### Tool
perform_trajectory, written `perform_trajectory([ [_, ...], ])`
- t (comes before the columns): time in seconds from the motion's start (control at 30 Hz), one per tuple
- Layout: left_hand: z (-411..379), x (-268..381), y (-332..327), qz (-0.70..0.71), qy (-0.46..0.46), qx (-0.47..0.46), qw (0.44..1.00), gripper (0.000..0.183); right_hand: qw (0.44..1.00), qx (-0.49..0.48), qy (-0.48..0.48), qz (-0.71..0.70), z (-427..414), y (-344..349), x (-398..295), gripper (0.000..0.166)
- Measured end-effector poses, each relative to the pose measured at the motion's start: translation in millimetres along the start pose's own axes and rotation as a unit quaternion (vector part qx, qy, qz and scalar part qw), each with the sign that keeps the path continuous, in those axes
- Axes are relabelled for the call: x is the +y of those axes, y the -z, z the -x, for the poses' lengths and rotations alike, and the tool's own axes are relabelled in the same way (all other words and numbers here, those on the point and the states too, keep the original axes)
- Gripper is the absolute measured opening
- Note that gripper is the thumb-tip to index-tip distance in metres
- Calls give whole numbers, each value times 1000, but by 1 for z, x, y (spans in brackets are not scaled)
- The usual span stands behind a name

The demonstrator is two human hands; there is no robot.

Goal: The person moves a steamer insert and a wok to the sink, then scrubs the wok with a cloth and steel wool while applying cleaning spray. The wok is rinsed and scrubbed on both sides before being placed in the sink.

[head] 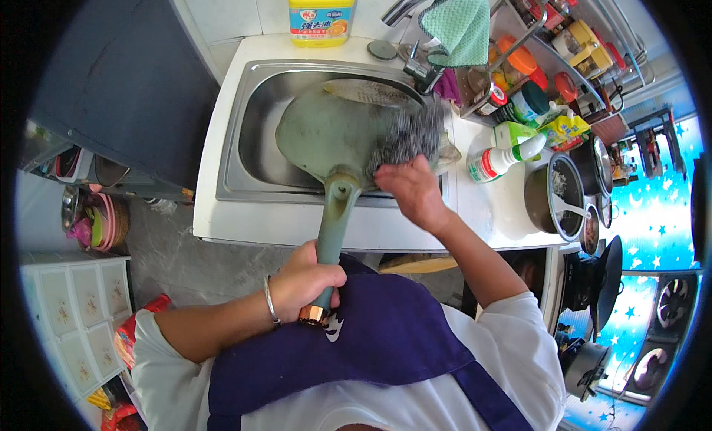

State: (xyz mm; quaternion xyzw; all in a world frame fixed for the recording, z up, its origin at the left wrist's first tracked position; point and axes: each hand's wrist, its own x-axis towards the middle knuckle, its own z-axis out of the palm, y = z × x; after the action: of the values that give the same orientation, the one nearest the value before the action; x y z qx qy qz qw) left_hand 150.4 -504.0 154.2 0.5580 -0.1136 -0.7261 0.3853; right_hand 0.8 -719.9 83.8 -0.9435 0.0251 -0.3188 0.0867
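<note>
A green frying pan (328,128) is held over the stainless steel sink (261,125), its dark-stained outer side facing up. My left hand (306,283) wraps around the pan's green handle (328,242), just above its copper-coloured end cap. A grey scouring cloth or pad (411,133), blurred by motion, lies against the right side of the pan. My right hand (414,192) grips it at its near edge, with the fingertips partly hidden. Toward the back of the pan is a dotted, brownish metal patch (367,91).
Behind the sink stand a yellow detergent jug (322,19) and a faucet (417,2) draped with a green cloth (459,27). To the right are a white spray bottle (500,161), a pot with a white spoon (550,197) and a rack of jars (528,58). A dark cabinet side (122,69) rises at left.
</note>
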Motion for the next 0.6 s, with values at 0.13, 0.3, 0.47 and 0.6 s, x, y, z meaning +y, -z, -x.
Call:
perform_trajectory([
  [0.13, 0, 2, -10, 2, 0, 10, 1000, 22, 996, 56, -68, -1, -8, 5, 29, 16],
  [0.3, 2, 4, -14, -19, 6, 26, 999, 25, 998, 28, -52, -13, 10, -8, -6, 16],
  [0.47, -1, 4, -16, -4, 3, 4, 1000, 26, 991, 98, -89, -9, 6, -5, 19, 14],
  [0.6, -1, 5, -14, -14, 7, 15, 1000, 27, 984, 108, -133, -40, 17, -3, 15, 14],
])
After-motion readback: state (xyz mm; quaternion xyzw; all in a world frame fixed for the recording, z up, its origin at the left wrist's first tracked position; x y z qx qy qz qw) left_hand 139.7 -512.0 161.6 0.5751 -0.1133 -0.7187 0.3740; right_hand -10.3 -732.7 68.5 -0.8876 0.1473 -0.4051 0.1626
